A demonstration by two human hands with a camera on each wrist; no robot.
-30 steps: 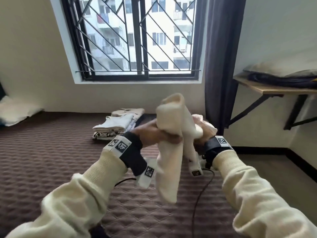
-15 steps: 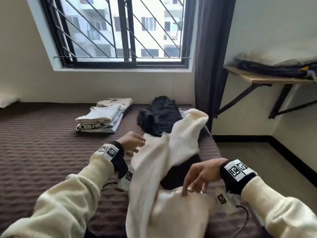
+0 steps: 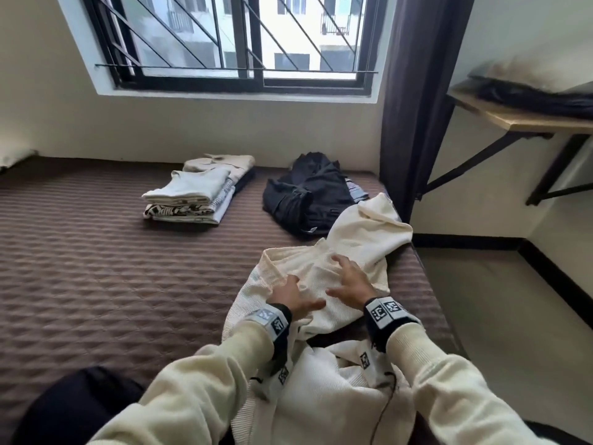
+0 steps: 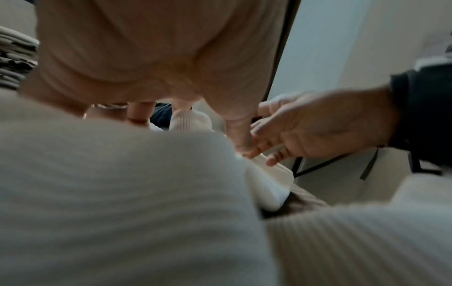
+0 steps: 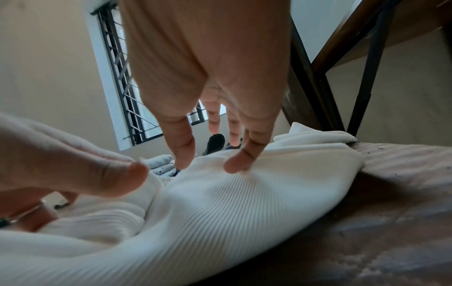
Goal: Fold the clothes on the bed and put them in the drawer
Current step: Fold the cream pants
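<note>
A cream ribbed garment [image 3: 359,245] lies crumpled on the brown quilted bed [image 3: 112,284], near its right edge. Both hands rest on top of it with fingers spread. My left hand [image 3: 290,295] lies flat on the garment's left part. My right hand [image 3: 349,279] presses its middle, fingertips [image 5: 234,164] touching the ribbed cloth [image 5: 220,212]. In the left wrist view the left palm [image 4: 137,58] is over the cloth [image 4: 110,193] and the right hand [image 4: 305,127] is beside it. Neither hand grips the fabric.
A stack of folded light clothes [image 3: 195,194] sits further back on the bed. A heap of dark clothes [image 3: 305,197] lies to its right. A wall shelf [image 3: 526,120] with dark bedding, a dark curtain [image 3: 414,91] and a barred window [image 3: 237,40] are behind.
The cream garment, held up in both hands a second ago, came down onto the bed. Both hands let go and now lie spread on it.
</note>
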